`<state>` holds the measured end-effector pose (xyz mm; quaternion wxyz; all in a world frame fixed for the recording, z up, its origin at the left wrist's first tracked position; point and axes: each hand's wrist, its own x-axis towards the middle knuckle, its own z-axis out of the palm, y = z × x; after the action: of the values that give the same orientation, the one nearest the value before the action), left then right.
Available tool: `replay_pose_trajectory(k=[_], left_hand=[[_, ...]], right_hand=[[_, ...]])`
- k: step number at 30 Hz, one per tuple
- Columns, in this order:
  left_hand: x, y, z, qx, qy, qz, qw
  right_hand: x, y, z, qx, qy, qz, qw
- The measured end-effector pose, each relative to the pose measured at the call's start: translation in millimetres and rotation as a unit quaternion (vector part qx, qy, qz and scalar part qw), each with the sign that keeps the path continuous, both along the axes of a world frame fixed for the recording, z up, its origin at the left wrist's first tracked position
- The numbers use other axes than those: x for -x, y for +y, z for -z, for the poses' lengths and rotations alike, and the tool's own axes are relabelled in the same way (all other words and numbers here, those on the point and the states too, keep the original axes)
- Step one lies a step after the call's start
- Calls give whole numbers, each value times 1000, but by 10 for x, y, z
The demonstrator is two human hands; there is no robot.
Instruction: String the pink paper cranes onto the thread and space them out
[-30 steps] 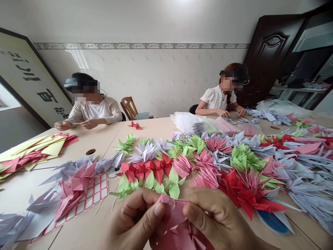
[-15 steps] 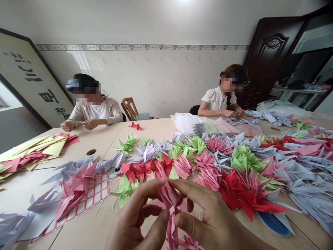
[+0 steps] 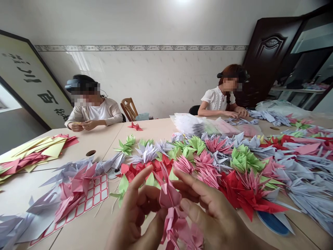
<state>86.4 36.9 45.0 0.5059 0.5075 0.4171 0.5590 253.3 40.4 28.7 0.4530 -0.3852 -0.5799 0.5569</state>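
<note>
Left grip point(image 3: 134, 213), right grip point(image 3: 215, 208), origami point(image 3: 169, 196) between

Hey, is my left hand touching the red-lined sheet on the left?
Apart: in the head view, tabletop shows between the left hand and the sheet.

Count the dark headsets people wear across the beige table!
2: one dark headset on the person left of the brown wooden chair, another on the person near the brown panelled door.

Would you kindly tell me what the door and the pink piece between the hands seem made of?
Pink piece: likely matte paper, from its thin edges and crisp folds. Door: perhaps varnished wood, dark and glossy, given its bright reflections, though imitation is possible.
</note>
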Motion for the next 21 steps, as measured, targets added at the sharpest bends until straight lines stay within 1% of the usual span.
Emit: replay_pose_trajectory(k=[2,4,7,10,13,16,21], left_hand=[[55,33,-16,24,17,43,999],[95,61,-21,41,21,74,996],[109,76,-16,55,1,86,995],[98,71,-3,49,2,69,996],[80,65,18,19,21,49,998],[46,49,28,3,30,58,998],[3,-2,8,39,-9,21,999]], right_hand=[[24,6,-18,-1,20,-8,1000],[51,7,-35,2,40,-19,999],[66,-4,-48,1,43,-17,999],[36,-14,-54,-1,26,-23,999],[2,-11,-76,-2,-5,-41,999],[4,-2,-118,-17,-40,-59,997],[29,-14,-157,-2,-33,-53,998]])
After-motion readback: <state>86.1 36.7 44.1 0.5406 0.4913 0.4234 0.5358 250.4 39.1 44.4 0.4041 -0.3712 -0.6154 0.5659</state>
